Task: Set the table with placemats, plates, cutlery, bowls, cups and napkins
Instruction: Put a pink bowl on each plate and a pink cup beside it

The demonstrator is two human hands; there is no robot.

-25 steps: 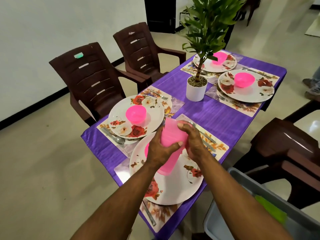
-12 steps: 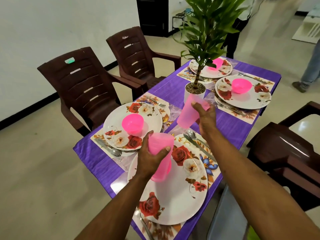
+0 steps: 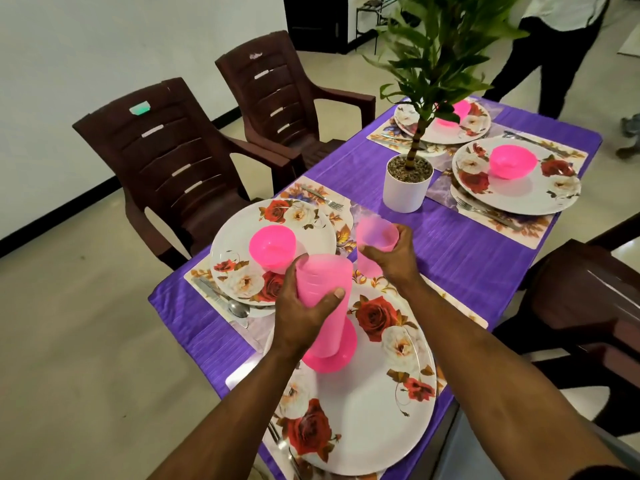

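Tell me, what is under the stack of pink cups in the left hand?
Below the stack of pink cups, held by the left hand, a pink bowl sits on the nearest plate. The cups cover most of the bowl, so its inside cannot be seen.

**Pink cups in hand over four floral settings**

A stack of translucent pink cups (image 3: 323, 299) is held upright above the nearest floral plate (image 3: 374, 403), hiding what seems to be a pink bowl (image 3: 341, 355). A single pink cup (image 3: 375, 242) stands at the far edge of that setting's placemat (image 3: 460, 308). Three other plates carry pink bowls, cutlery alongside on placemats.
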